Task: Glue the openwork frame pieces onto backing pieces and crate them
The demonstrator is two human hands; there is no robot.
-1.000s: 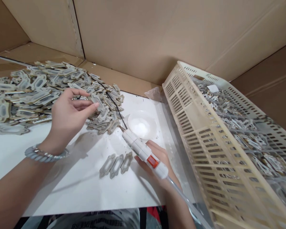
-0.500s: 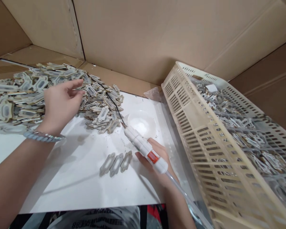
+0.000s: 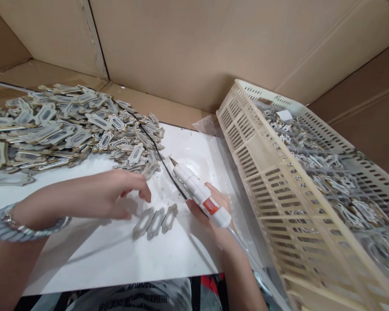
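Note:
My right hand [image 3: 226,239] is wrapped round a white hot glue gun [image 3: 194,188] with an orange label; its metal tip points up and left, and a clear glue stick trails from its rear. Three flat, frame-shaped pieces [image 3: 151,234] with long open middles lie side by side on the white board [image 3: 94,263]. Just left of them hovers my left hand [image 3: 112,192], thumb and fingers apart, with nothing visible between them. A large pile of similar grey and tan pieces [image 3: 61,134] lies beyond it.
A cream plastic crate [image 3: 272,181] on the right holds several bags of small white-edged parts [image 3: 337,181]. A black cord [image 3: 152,140] runs over the pile to the gun. Cardboard walls [image 3: 181,52] rise behind. A small clear bag [image 3: 204,125] lies at the back.
My left hand has moved from the pile towards me and right, to beside the three pieces. The glue gun has shifted slightly right, still in my right hand.

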